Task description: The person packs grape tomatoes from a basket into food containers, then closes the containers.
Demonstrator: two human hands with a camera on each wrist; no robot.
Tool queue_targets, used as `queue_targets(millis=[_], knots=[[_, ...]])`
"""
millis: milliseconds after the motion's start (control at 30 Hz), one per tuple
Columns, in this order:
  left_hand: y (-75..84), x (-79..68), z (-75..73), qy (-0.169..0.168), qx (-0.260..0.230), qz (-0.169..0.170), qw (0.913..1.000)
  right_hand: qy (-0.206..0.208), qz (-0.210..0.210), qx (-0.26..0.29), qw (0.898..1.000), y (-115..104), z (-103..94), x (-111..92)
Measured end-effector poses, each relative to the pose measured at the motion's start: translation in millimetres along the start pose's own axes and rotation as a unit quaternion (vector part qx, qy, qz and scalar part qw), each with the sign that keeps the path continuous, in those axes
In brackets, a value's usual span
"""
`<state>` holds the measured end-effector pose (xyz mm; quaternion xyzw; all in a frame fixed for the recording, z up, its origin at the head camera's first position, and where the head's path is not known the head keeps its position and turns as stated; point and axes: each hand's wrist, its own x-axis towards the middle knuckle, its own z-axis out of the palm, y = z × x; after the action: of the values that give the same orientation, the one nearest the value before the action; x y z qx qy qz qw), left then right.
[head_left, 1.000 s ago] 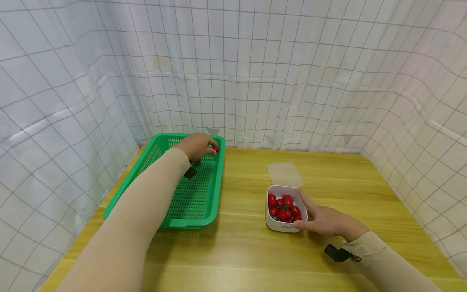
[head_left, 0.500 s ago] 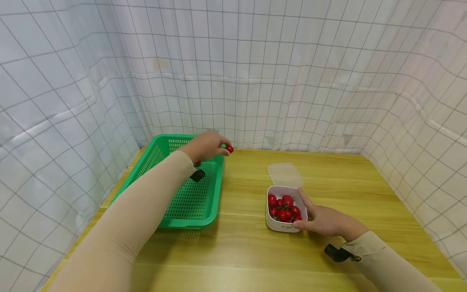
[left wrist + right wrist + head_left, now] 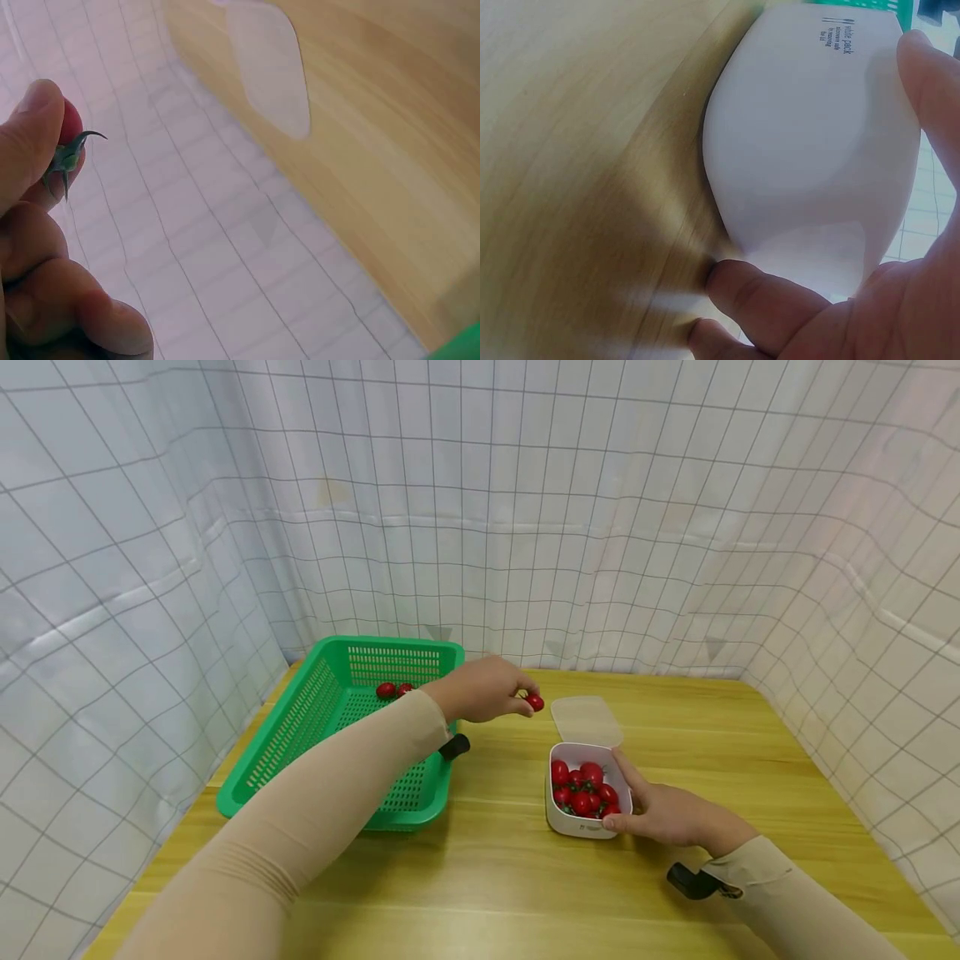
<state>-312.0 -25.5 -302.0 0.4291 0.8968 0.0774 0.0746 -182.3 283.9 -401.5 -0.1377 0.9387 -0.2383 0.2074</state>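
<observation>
My left hand (image 3: pixel 491 688) pinches a cherry tomato (image 3: pixel 535 702) between thumb and fingers, held in the air between the green basket (image 3: pixel 447 793) and the white container. In the left wrist view the tomato's green stem (image 3: pixel 69 157) pokes out past the thumb. The right hand (image 3: pixel 667 814) grips the near right corner of the square white container (image 3: pixel 581 828), thumb on the near rim and a finger along the right side. Several red cherry tomatoes (image 3: pixel 581 802) with green stems lie inside it. Printed lettering shows on the container wall (image 3: pixel 802 127) in the right wrist view.
Two cherry tomatoes (image 3: pixel 386 691) show at the far end of the basket, partly behind the left sleeve. A translucent lid (image 3: pixel 587 720) lies flat on the wooden table (image 3: pixel 510 893) just behind the container. A white gridded curtain (image 3: pixel 525 568) surrounds the back and sides.
The left hand has carried the cherry tomato from over the basket's far right corner rightward, towards the container and lid. The right hand and container have stayed in place.
</observation>
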Motion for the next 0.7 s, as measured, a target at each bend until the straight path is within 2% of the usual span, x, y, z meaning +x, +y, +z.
queue_targets(millis=[233,367,700], knots=[[29.4,12.8,13.3,-0.031,0.022,0.032,0.9988,-0.003,0.002,0.005,1.0,1.2,-0.5,0.8],[42.9,18.2,21.5,-0.037,0.028,0.048,0.9978,-0.005,0.003,0.004,1.0,1.5,-0.7,0.7],[60.8,32.0,38.8,-0.053,0.031,0.055,0.9966,-0.006,0.006,-0.004,1.0,0.3,-1.7,-1.0]])
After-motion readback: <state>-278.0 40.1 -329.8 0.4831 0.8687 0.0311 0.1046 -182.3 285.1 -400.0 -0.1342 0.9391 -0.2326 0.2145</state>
